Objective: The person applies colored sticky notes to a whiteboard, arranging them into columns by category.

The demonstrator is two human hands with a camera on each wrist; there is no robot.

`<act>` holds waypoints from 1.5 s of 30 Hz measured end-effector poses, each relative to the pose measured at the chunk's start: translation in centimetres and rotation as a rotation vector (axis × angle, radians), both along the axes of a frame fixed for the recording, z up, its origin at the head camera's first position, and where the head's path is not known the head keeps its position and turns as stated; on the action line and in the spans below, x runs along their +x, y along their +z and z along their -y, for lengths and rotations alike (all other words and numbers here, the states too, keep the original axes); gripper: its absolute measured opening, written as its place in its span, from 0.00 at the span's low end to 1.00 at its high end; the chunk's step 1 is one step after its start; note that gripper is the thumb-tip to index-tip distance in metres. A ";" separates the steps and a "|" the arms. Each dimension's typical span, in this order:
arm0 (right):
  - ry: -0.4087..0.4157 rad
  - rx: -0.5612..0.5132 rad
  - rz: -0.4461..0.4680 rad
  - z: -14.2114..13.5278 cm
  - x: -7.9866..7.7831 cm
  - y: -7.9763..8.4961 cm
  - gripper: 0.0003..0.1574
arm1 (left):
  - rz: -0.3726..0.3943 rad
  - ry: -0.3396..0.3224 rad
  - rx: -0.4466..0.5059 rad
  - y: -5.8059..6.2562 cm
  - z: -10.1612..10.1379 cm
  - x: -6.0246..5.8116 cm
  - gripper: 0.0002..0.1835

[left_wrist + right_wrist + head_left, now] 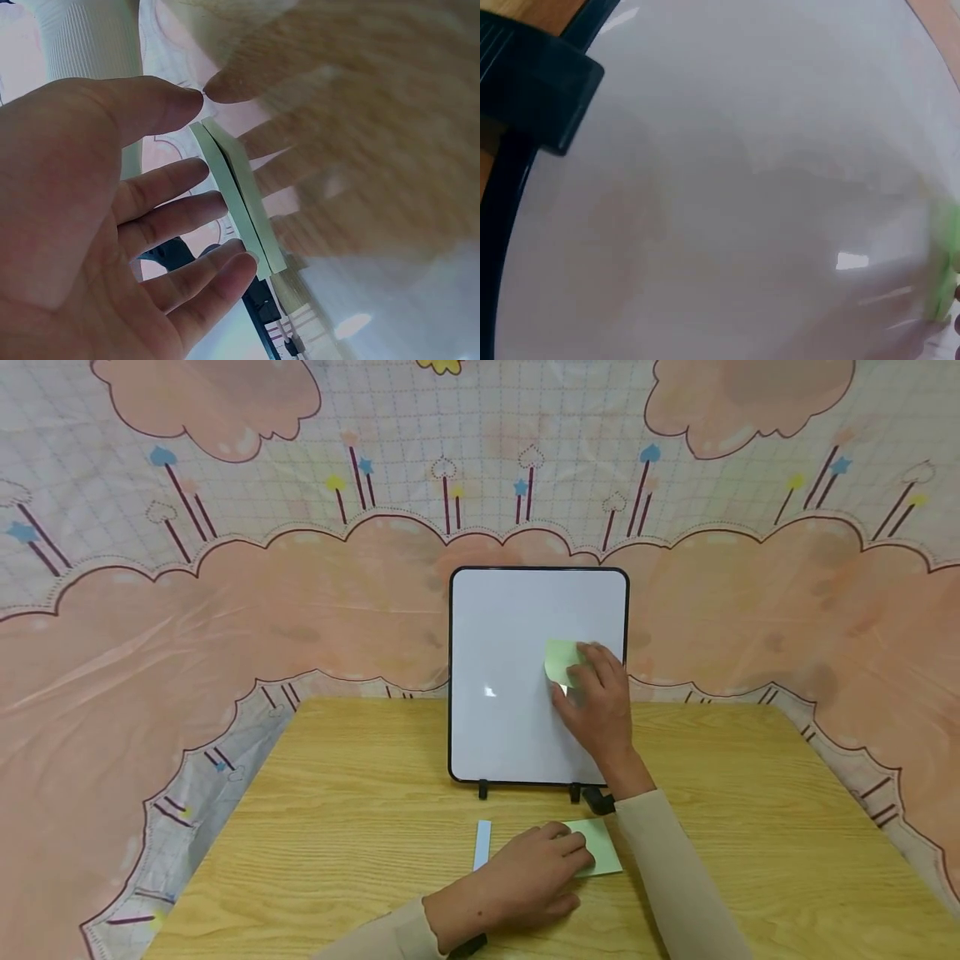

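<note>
In the head view my right hand (600,702) is raised in front of a black-framed whiteboard (510,627), pinching a pale green sticky note (561,662) by its lower right part. The note lies close over the board's right half, its lower left corner curling. The right wrist view catches only a sliver of the green note (946,262) and some fingertips at the edge. On the table, my left hand (536,872) rests with loose fingers on a green sticky note pad (596,847). The left wrist view has fingertips (214,202) right at the pad's edge (232,199).
A pale blue strip (482,843) lies on the wooden table (337,827), left of the pad and partly behind my left forearm. Black feet (483,789) hold up the board's lower edge. A patterned cloth (337,602) hangs behind and around the table.
</note>
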State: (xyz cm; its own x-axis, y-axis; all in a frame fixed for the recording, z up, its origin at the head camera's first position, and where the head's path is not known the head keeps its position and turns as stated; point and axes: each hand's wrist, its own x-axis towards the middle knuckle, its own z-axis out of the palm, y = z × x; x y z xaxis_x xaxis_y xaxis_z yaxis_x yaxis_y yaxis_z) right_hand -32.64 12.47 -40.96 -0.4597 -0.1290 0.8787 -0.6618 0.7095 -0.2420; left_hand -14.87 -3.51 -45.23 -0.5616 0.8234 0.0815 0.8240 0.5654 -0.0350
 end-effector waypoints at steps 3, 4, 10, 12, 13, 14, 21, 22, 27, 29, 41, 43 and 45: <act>-0.009 0.014 0.009 0.0 0.0 -0.1 0.18 | 0.010 0.000 0.002 0.0 0.0 0.0 0.21; -0.011 0.018 0.010 0.0 0.0 -0.1 0.18 | 0.009 0.000 0.001 0.0 -0.1 0.0 0.21; -0.033 0.037 -0.012 -0.2 -0.1 -0.3 0.20 | -0.007 -0.002 -0.003 -0.1 -0.2 -0.1 0.21; -0.045 0.041 -0.011 -0.3 -0.1 -0.4 0.22 | -0.009 -0.002 -0.001 -0.1 -0.2 -0.2 0.21; -0.052 0.046 -0.008 -0.4 -0.1 -0.5 0.23 | -0.011 -0.003 -0.001 -0.1 -0.2 -0.2 0.21; -0.059 0.050 -0.001 -0.4 -0.1 -0.5 0.24 | -0.013 -0.004 -0.001 -0.2 -0.2 -0.2 0.21; -0.088 0.083 0.030 -0.8 0.2 -0.5 0.28 | -0.024 -0.005 -0.003 -0.3 -0.2 -0.2 0.21; -0.090 0.095 0.033 -0.9 0.2 -0.5 0.29 | -0.022 -0.005 -0.003 -0.3 -0.2 -0.2 0.21; -0.102 0.145 0.033 -1.3 0.5 -0.4 0.30 | -0.006 -0.009 -0.011 -0.1 -0.1 -0.3 0.21; -0.099 0.154 0.035 -1.5 0.6 -0.5 0.30 | -0.005 -0.014 -0.016 -0.1 0.0 -0.3 0.21; -0.077 0.197 0.028 -2.4 0.7 -1.1 0.32 | 0.035 -0.015 -0.006 0.7 0.5 -0.9 0.19; -0.074 0.201 0.020 -2.5 0.7 -1.2 0.32 | 0.041 0.007 -0.002 0.8 0.5 -1.1 0.20; -0.072 0.201 0.010 -2.6 0.7 -1.3 0.32 | 0.037 0.030 0.008 1.0 0.5 -1.5 0.21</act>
State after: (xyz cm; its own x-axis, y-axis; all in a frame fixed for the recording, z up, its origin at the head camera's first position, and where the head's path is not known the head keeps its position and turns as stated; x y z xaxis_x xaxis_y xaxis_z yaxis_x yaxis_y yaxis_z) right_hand -31.95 15.05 -42.25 -0.4830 -0.2675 0.8338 -0.6058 0.7896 -0.0976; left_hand -16.32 -4.04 -44.24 -0.5889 0.8055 0.0666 0.8072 0.5902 -0.0007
